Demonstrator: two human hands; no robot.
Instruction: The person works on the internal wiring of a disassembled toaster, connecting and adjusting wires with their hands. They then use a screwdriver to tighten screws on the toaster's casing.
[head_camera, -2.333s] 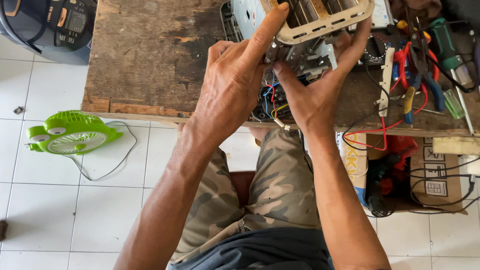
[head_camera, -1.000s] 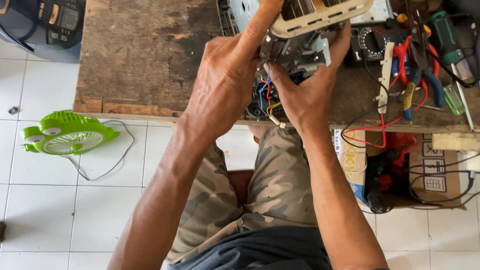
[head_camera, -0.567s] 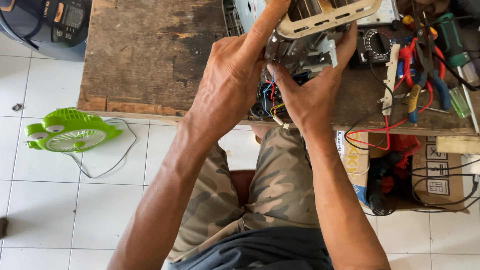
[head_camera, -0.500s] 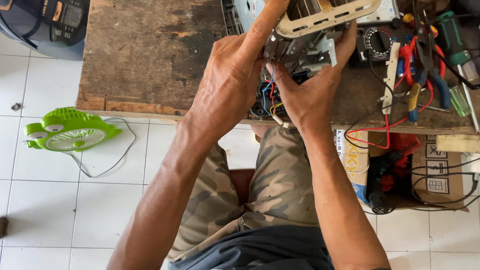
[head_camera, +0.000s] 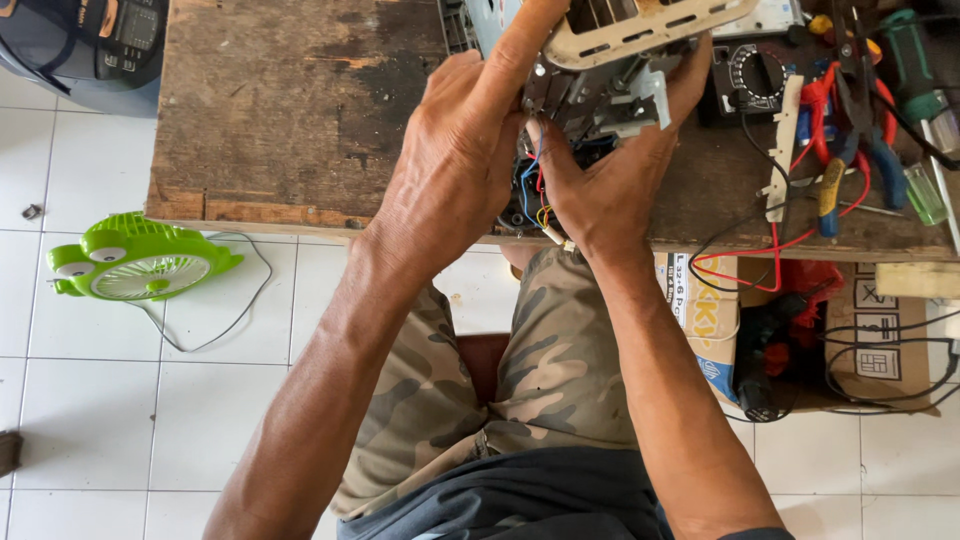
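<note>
Both hands grip a dismantled appliance (head_camera: 620, 60) at the far edge of a worn wooden worktop (head_camera: 290, 110). It has a cream slotted plastic top and a bare metal frame beneath. The left hand (head_camera: 455, 165) closes on its left side, forefinger stretched up along the cream top. The right hand (head_camera: 610, 185) cups it from below, thumb pressed among loose red, blue and yellow wires (head_camera: 535, 190) hanging from the frame; what the thumb touches is hard to tell.

Right of the appliance on the worktop lie a black multimeter (head_camera: 745, 80) with red and black leads, red-handled pliers (head_camera: 845, 120) and a green-handled screwdriver (head_camera: 915, 70). Below that end of the worktop, on the white tiled floor, an open cardboard box (head_camera: 880, 350) holds tangled black cables and dark tools. Left of the appliance, down on the floor, stands a small green fan (head_camera: 130, 270) with a thin cord. The person sits in camouflage shorts.
</note>
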